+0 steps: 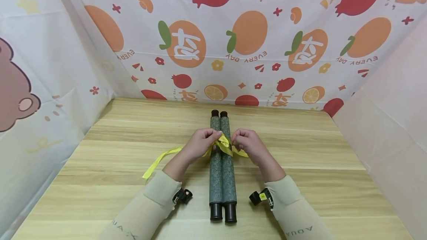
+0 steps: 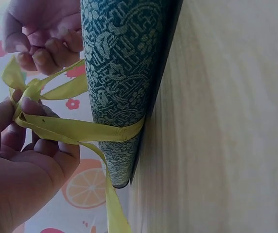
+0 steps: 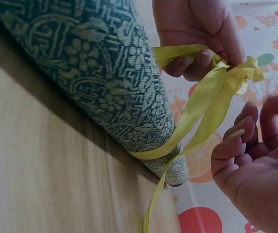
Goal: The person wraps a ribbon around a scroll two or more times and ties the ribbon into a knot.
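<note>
A scroll (image 1: 216, 173) in green patterned brocade, with dark end knobs, lies rolled from both ends into two parallel rolls on the table. A yellow ribbon (image 2: 80, 128) passes around the rolls and is gathered into a looped knot above them. My left hand (image 1: 201, 142) pinches this knot between thumb and fingers. Just right of it, my right hand (image 1: 248, 144) hovers by the ribbon with its fingers loosely bent. In the right wrist view, the right hand (image 3: 255, 165) shows nothing between thumb and fingers, a small gap from the loops.
One long ribbon tail trails leftward over the wooden table (image 1: 110, 180); a shorter one lies under the right hand. A fruit-printed cloth (image 1: 217, 47) hangs along the back edge, with pale cloths at both sides. Small black cameras (image 1: 182, 195) sit on the wrists.
</note>
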{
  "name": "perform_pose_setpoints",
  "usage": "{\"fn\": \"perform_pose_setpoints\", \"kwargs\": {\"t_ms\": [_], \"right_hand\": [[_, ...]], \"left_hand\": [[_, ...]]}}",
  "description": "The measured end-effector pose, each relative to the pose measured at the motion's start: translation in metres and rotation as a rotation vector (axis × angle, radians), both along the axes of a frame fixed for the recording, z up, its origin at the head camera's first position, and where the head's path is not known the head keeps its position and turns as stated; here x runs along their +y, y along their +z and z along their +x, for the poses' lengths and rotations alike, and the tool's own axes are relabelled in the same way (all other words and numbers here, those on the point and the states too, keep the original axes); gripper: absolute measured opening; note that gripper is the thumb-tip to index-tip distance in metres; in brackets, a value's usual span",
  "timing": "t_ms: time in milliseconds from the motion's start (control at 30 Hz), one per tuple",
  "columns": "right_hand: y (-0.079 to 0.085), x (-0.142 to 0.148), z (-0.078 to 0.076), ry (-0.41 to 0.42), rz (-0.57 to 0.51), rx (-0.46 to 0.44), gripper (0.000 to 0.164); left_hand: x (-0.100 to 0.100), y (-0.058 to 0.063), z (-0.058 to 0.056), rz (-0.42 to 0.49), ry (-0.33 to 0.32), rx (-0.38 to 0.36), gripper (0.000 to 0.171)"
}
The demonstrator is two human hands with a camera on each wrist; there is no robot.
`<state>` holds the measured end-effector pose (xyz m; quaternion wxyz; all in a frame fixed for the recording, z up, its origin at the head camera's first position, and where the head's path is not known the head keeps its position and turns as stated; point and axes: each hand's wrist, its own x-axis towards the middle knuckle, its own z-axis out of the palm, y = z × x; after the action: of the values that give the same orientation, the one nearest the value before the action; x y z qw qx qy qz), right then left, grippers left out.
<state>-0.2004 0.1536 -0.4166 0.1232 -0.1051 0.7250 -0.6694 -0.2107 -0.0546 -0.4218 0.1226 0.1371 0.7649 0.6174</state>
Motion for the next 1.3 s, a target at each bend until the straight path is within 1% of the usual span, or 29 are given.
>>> {"fn": "perform_pose_setpoints", "kwargs": {"t_ms": [67,100,167,233,267,333,367,467,533,633,733,800,833,900,1000,1033,1100,1133,1200,1300], "right_hand": [[0.000,-0.001,0.002,0.029,-0.014,0.011,0.004],[0.000,-0.002,0.003,0.041,0.005,0.028,0.001],[0.000,-0.005,0.005,0.060,0.092,0.081,0.011],[0.000,-0.007,0.007,0.050,0.200,0.137,0.022],[0.000,-0.008,0.007,0.037,0.242,0.157,0.024],[-0.001,-0.010,0.008,0.000,0.285,0.176,0.026],[0.000,-0.011,0.008,-0.025,0.281,0.178,0.026],[0.000,-0.012,0.009,-0.080,0.227,0.180,0.021],[0.001,-0.012,0.009,-0.102,0.197,0.202,0.021],[0.001,-0.012,0.010,-0.109,0.162,0.243,0.022],[0.001,-0.010,0.009,-0.111,0.096,0.240,0.019],[0.000,-0.007,0.009,-0.101,0.017,0.212,0.016],[-0.001,-0.005,0.008,-0.095,-0.040,0.190,0.016],[-0.002,-0.001,0.006,-0.070,-0.168,0.145,0.019],[-0.001,0.006,0.005,-0.026,-0.347,0.089,0.026],[0.000,0.008,0.005,-0.014,-0.391,0.073,0.028],[0.002,0.011,0.006,0.005,-0.448,0.046,0.031],[0.002,0.013,0.006,0.009,-0.461,0.034,0.031],[0.003,0.016,0.006,0.011,-0.443,0.024,0.031],[0.005,0.024,0.006,0.014,-0.354,0.018,0.029]], "left_hand": [[0.000,0.000,0.000,-0.001,0.004,-0.005,0.032],[0.000,-0.001,0.000,-0.006,0.006,-0.005,0.032],[0.000,-0.001,0.000,-0.012,0.004,0.001,0.033],[0.000,-0.002,0.000,-0.014,0.001,0.011,0.034],[0.000,-0.002,0.000,-0.017,0.001,0.017,0.035],[0.000,-0.002,0.000,-0.019,-0.001,0.028,0.036],[0.000,-0.002,0.000,-0.023,-0.001,0.034,0.036],[0.001,-0.001,0.002,-0.036,-0.004,0.049,0.036],[0.001,0.000,0.002,-0.041,-0.006,0.055,0.037],[0.002,0.000,0.002,-0.038,-0.007,0.053,0.037],[0.001,0.000,0.001,-0.039,0.014,0.032,0.036],[0.000,0.000,0.001,-0.046,0.033,0.009,0.036],[-0.001,0.000,0.001,-0.048,0.042,-0.001,0.036],[-0.001,0.001,0.001,-0.056,0.055,-0.015,0.036],[-0.002,0.001,0.000,-0.055,0.055,-0.020,0.036],[-0.001,0.001,0.001,-0.053,0.054,-0.018,0.036],[-0.001,0.001,0.001,-0.053,0.051,-0.013,0.036],[-0.001,0.000,0.000,-0.056,0.047,-0.006,0.037],[-0.001,0.000,0.000,-0.058,0.043,0.005,0.038],[-0.001,-0.001,0.000,-0.061,0.035,0.016,0.038]]}}
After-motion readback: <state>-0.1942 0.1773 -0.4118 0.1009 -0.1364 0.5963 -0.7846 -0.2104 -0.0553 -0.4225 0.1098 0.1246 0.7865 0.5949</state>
